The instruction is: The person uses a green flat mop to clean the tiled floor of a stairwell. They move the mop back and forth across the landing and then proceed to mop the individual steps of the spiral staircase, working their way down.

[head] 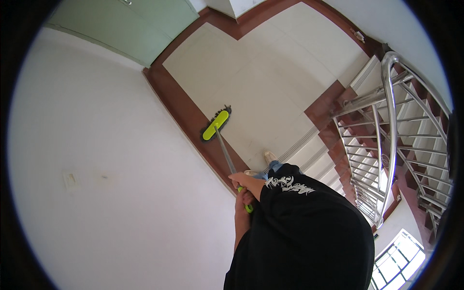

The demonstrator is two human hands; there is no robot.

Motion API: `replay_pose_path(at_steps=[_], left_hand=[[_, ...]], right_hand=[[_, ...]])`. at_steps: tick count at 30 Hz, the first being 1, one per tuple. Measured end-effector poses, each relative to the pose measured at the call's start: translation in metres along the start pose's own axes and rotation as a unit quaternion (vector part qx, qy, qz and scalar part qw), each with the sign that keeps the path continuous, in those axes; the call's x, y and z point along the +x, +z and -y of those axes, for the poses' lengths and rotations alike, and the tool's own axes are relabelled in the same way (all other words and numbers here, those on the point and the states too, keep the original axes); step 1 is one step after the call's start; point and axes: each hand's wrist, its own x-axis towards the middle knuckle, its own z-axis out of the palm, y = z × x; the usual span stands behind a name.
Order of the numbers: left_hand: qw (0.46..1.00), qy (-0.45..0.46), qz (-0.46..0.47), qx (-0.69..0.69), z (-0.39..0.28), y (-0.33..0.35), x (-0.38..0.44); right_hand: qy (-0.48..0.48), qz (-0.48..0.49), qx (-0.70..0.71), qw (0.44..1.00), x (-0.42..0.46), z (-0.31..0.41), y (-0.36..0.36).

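A flat mop with a lime-green plate [222, 117] and a dark grey fringe rests on the landing floor. Its fringe lies across the reddish-brown border [181, 98] and the edge of the beige tiles [264, 76]. From the plate a grey metal pole [225, 150] slants back towards my body. My right hand [238, 178] grips the pole lower down, nearer the mop plate. Closer to my body, my left hand [244, 198] is wrapped around the upper end, just above its green end cap [248, 208].
A white wall [108, 145] runs along my left, with a pale green door [119, 29] ahead. Steps [308, 159] border the landing beside my shoes [270, 156]. A stainless-steel railing [390, 108] stands to the right, and a barred window [398, 259] is at lower right.
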Motion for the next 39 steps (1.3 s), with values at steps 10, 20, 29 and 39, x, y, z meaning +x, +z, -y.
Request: replay_pose_path(at_steps=[10,20,29,39], left_hand=[[0.962,0.051,-0.153,0.222,-0.007,0.011,0.014],[0.922,0.136,-0.197,0.306,0.025,0.025,0.007],[0.912,0.121,-0.226,0.32,0.037,-0.029,-0.036],[0.812,0.172,-0.383,0.406,0.129,-0.063,-0.091]], right_hand=[[0.069,-0.058,-0.16,0.983,0.065,-0.006,-0.02],[0.005,0.122,-0.495,0.86,0.011,0.03,-0.013],[0.005,-0.071,-0.373,0.925,0.016,-0.029,-0.022],[-0.043,-0.118,-0.574,0.809,-0.022,-0.094,-0.044]])
